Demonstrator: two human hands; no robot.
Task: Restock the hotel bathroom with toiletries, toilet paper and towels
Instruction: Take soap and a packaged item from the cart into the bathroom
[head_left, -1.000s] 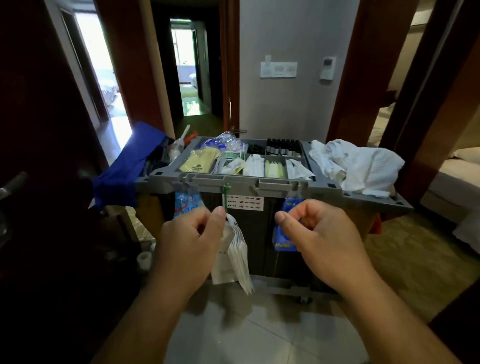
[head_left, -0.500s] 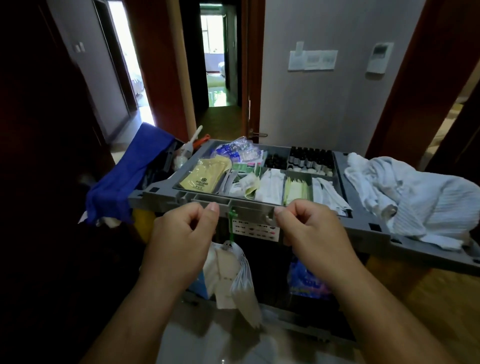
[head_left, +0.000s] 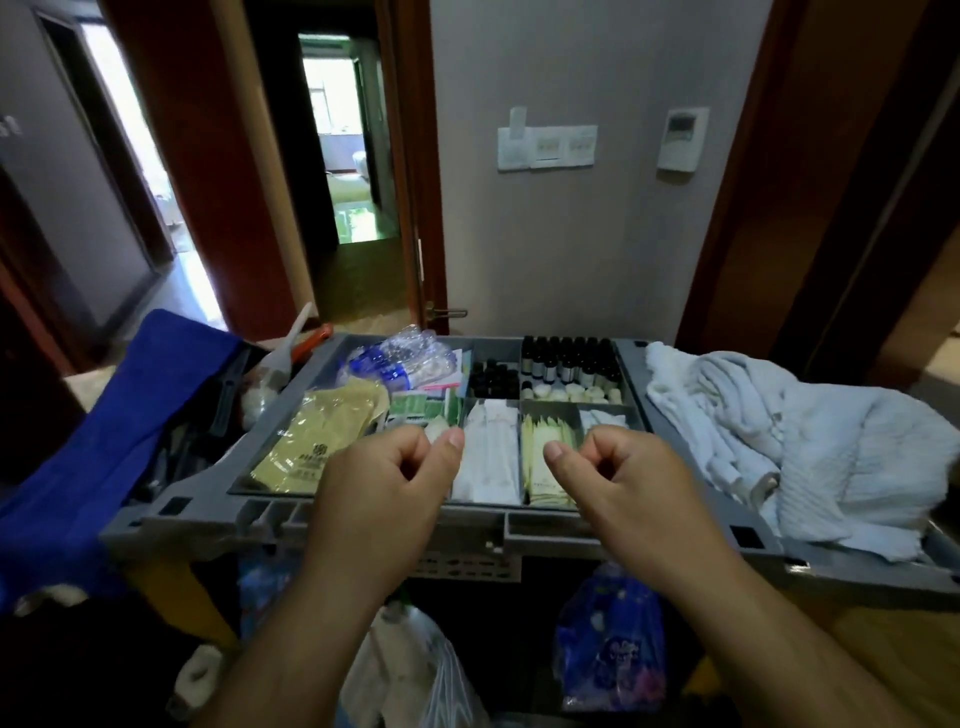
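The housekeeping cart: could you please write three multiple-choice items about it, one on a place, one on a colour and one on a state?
1. Where do the white towels lie? A) the cart's right end B) the floor C) the doorway
2. The cloth draped over its left end is: A) red B) blue C) green
3. The towels are: A) stacked flat B) rumpled C) rolled
Answers: A, they heap on its right end; B, it is plainly blue; B, they lie in loose folds.

A grey wall (head_left: 571, 249) carried a switch panel (head_left: 546, 147) and a thermostat (head_left: 680, 139); dark wooden door frames (head_left: 411, 197) flanked a daylit doorway (head_left: 340, 171).
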